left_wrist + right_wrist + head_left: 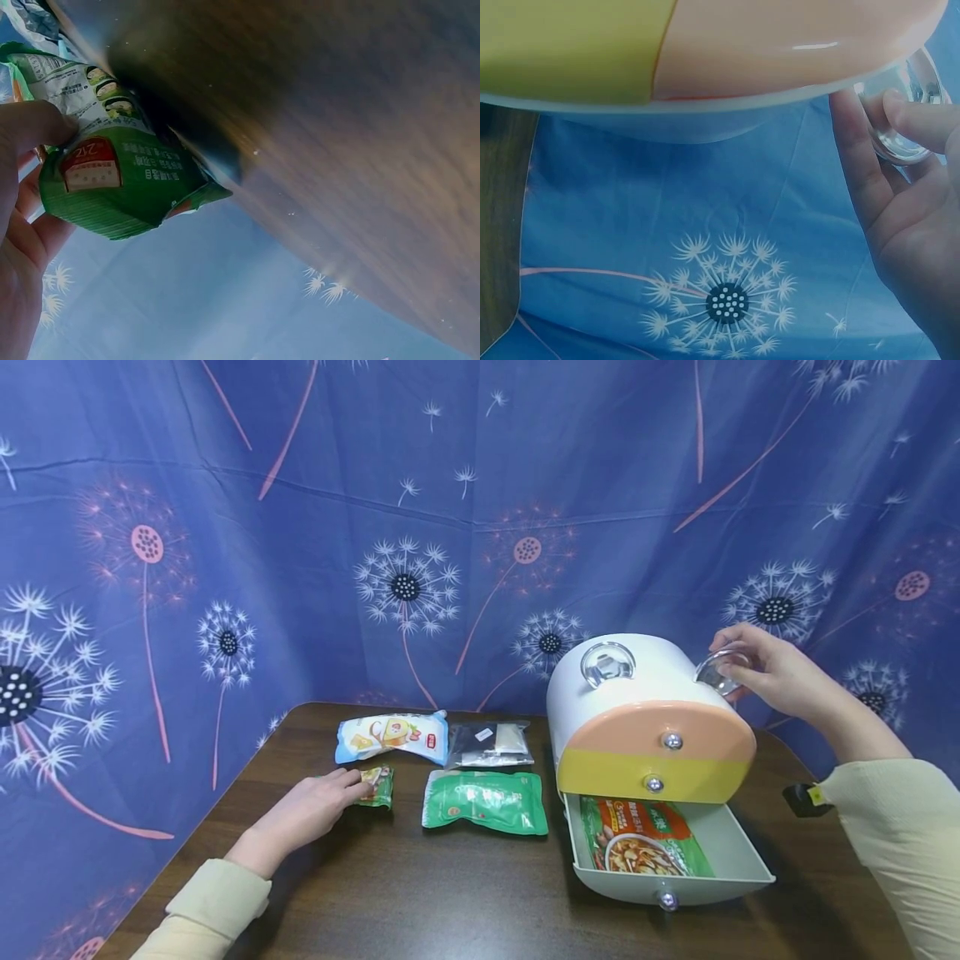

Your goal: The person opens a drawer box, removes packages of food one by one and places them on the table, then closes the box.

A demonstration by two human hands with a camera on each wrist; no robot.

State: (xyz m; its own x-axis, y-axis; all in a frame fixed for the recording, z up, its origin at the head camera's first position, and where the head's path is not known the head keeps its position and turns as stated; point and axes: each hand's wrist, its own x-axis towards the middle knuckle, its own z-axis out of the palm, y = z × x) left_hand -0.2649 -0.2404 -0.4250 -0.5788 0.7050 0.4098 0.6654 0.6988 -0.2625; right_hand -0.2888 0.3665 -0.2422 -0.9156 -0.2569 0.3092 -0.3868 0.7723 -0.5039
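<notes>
On the left of the table, my left hand (318, 802) pinches a small green snack packet (381, 787). The left wrist view shows my thumb (37, 124) on the printed face of that packet (127, 161) and fingers behind it. Over on the right, my right hand (780, 672) holds a round clear and silver ear (723, 670) on top of a small rounded drawer cabinet (622, 693). Thumb and fingers lie on both sides of the ear (911, 112) in the right wrist view. The cabinet's pale bottom drawer (742, 852) stands pulled out, with a green and red food packet (637, 839) inside.
A green pouch (487, 802) lies between the left hand and the cabinet. Behind it are a blue and white packet (393, 735) and a dark clear-fronted bag (487, 743). A small black object (806, 800) is by the right sleeve. A blue patterned cloth (465, 527) hangs behind the table.
</notes>
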